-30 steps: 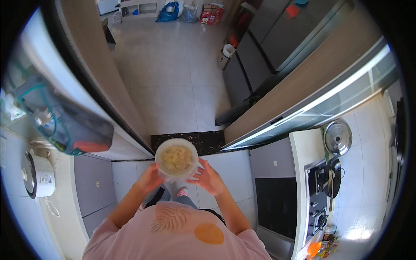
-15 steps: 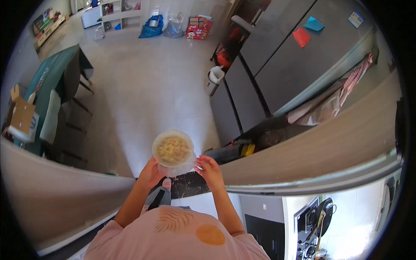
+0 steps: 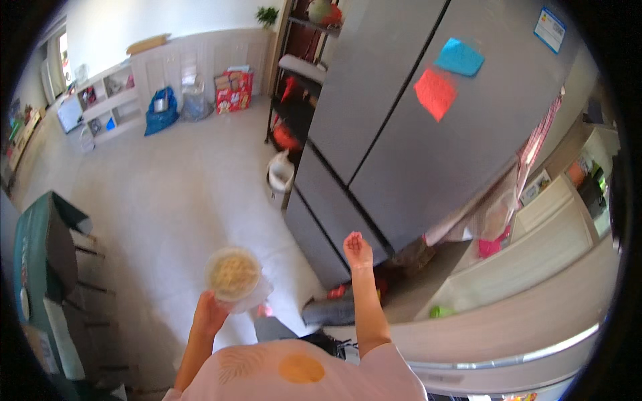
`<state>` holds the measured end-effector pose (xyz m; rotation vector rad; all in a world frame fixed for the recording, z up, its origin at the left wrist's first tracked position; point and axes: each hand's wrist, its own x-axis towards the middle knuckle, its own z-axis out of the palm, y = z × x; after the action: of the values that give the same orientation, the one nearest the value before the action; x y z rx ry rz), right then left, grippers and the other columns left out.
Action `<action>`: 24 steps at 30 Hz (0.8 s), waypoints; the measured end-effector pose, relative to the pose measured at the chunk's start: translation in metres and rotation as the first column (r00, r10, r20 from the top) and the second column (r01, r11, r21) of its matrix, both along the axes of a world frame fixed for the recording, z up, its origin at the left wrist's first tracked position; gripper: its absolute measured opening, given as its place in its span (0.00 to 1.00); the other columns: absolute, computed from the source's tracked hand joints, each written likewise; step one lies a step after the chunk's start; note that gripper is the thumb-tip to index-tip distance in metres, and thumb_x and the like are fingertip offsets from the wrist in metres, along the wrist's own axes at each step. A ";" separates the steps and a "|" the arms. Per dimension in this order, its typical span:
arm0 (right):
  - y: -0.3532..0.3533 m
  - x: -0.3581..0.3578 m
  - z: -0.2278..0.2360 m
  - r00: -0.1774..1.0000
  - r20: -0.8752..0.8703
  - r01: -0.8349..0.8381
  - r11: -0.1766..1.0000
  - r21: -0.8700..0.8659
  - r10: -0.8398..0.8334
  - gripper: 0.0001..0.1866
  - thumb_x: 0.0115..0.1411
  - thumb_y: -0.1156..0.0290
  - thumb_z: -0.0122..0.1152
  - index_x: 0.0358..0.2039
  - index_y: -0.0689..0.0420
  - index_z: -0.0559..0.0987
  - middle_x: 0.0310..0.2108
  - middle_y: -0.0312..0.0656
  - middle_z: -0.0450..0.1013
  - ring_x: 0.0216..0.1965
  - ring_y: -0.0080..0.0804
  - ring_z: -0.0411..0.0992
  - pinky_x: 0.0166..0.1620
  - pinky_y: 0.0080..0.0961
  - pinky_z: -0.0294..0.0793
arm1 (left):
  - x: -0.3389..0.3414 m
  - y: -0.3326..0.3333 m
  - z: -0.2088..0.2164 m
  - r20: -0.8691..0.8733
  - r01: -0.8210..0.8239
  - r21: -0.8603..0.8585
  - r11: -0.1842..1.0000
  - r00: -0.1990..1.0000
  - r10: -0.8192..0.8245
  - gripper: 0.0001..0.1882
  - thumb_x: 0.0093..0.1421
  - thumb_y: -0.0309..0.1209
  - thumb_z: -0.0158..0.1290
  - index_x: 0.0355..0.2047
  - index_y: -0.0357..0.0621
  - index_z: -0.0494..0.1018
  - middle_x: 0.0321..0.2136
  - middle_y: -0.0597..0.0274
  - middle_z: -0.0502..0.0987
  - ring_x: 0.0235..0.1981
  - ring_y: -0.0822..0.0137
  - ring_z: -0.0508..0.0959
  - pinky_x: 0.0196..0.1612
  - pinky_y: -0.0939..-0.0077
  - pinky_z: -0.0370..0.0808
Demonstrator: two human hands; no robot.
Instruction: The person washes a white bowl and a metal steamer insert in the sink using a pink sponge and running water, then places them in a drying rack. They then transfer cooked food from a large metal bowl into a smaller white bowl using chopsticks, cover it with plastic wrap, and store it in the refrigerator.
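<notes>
My left hand (image 3: 211, 313) grips the near rim of a round whitish bowl (image 3: 215, 295) from the lower left. Pale yellowish food (image 3: 235, 274) fills the bowl; its exact kind is too blurred to tell. Something clear and filmy, like thin plastic (image 3: 259, 294), hangs at the bowl's near right side. My right hand (image 3: 358, 250) is raised away from the bowl, in front of the lower part of a grey refrigerator (image 3: 428, 160). Its fingers are curled in, with nothing seen in them. It appears in front of the door gap; whether it touches the door cannot be told.
A white bin (image 3: 280, 175) and a dark shelf rack (image 3: 297, 107) stand beside the refrigerator. At left is a table with a green cloth (image 3: 30, 247) and chairs. Bags and a red box (image 3: 233, 91) line the far wall. A pale curved panel (image 3: 508, 334) borders the right.
My right hand has let go of the bowl side and moved up and right toward the refrigerator. The bowl, in my left hand, sits lower and further left. My view has shifted toward the refrigerator.
</notes>
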<state>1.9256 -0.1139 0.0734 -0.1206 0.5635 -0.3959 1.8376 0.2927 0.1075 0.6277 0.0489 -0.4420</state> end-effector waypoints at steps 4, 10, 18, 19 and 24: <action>-0.081 0.108 -0.089 0.981 -0.064 0.188 0.981 0.056 -0.184 0.15 0.47 0.88 0.39 0.37 0.71 0.65 0.36 0.50 0.66 0.38 0.42 0.68 0.42 0.37 0.74 | 0.069 0.010 -0.018 -0.077 0.000 0.022 1.000 0.997 0.002 0.33 0.51 0.43 0.48 0.53 0.36 0.57 0.51 0.53 0.64 0.53 0.57 0.64 0.54 0.60 0.62; -0.121 0.199 -0.113 0.928 -0.110 0.357 0.934 -0.019 -0.357 0.11 0.46 0.87 0.37 0.32 0.71 0.67 0.31 0.50 0.66 0.36 0.42 0.67 0.44 0.37 0.73 | 0.169 0.015 -0.006 -0.075 0.009 0.036 0.999 0.997 -0.007 0.31 0.51 0.39 0.46 0.53 0.36 0.57 0.51 0.53 0.64 0.53 0.57 0.64 0.55 0.60 0.60; -0.070 0.196 -0.103 0.877 -0.184 0.424 0.896 -0.134 -0.443 0.09 0.45 0.87 0.38 0.27 0.64 0.66 0.28 0.44 0.65 0.31 0.37 0.66 0.43 0.36 0.70 | 0.330 0.006 -0.014 -0.115 0.356 0.089 0.930 0.931 -0.346 0.29 0.52 0.39 0.46 0.53 0.37 0.57 0.50 0.55 0.65 0.50 0.59 0.66 0.52 0.63 0.64; -0.068 0.196 -0.096 0.886 -0.161 0.411 0.897 -0.162 -0.435 0.09 0.45 0.87 0.38 0.26 0.62 0.66 0.27 0.43 0.65 0.29 0.36 0.65 0.42 0.36 0.69 | 0.353 -0.002 -0.009 -0.087 0.405 0.100 0.909 0.914 -0.397 0.29 0.52 0.39 0.47 0.53 0.37 0.57 0.49 0.56 0.66 0.50 0.60 0.66 0.51 0.64 0.64; -0.010 0.139 -0.087 0.891 -0.205 0.384 0.914 -0.134 -0.404 0.05 0.54 0.78 0.41 0.29 0.59 0.67 0.31 0.42 0.65 0.32 0.36 0.65 0.44 0.40 0.67 | 0.438 -0.043 0.001 0.022 0.619 0.183 0.764 0.774 -0.633 0.28 0.51 0.36 0.49 0.52 0.38 0.58 0.48 0.58 0.67 0.49 0.64 0.67 0.50 0.68 0.65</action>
<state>2.0644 -0.1241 -0.0133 -0.1392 0.8020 -0.8134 2.2751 0.2497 0.1090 0.8249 -0.2167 -1.0766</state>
